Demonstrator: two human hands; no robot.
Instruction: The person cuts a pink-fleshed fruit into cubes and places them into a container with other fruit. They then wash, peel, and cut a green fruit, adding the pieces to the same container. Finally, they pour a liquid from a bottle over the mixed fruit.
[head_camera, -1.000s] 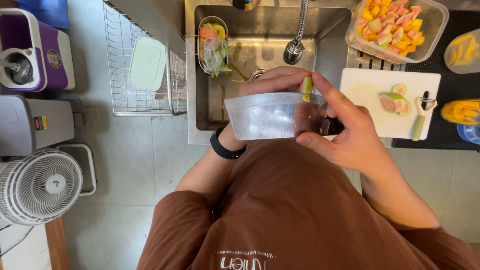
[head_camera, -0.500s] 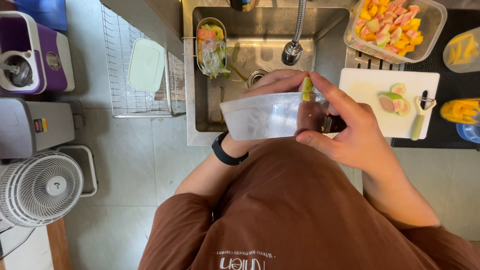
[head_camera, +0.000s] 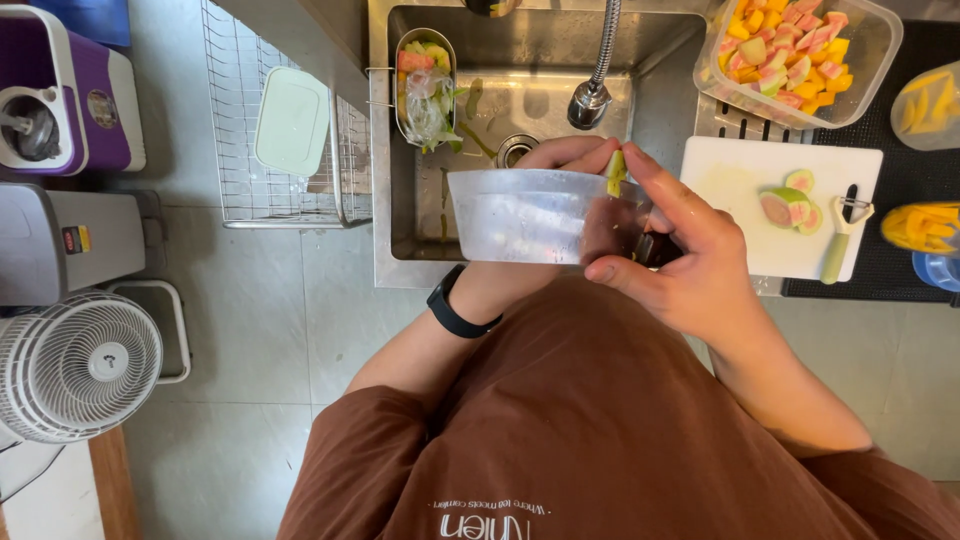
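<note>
You hold a clear plastic tub (head_camera: 535, 215) over the front edge of the sink (head_camera: 420, 235), w/ both hands on it. Your left hand (head_camera: 560, 160) is on the far side of the tub, mostly hidden behind it; fingers curl round the rim, so it grips the tub. A black watch (head_camera: 455, 308) sits on that wrist, just in front of the sink. Your right hand (head_camera: 690, 255) is at the tub's right end. Thumb and pointer finger pinch a small green fruit piece (head_camera: 616, 172) right at the tub's rim; the other fingers bend round the tub's side. Something dark shows under that hand, can't tell what it is.

Inside the sink, at the back left, hangs a small metal basket (head_camera: 425, 85) full of green and pink peels. The tap (head_camera: 592, 95) hangs over the sink's middle, above the drain (head_camera: 515, 150). Left of the sink is a wire rack (head_camera: 240, 150) w/ a pale green lid (head_camera: 292, 120) on it. Right of the sink is a white cutting board (head_camera: 740, 200) w/ cut guava pcs (head_camera: 790, 205) and a green peeler (head_camera: 840, 240) on it. Behind the board, a big clear box of cut fruit (head_camera: 790, 50), pink and yellow. Far left of the sink, on the floor side, stands a white fan (head_camera: 75, 365).
</note>
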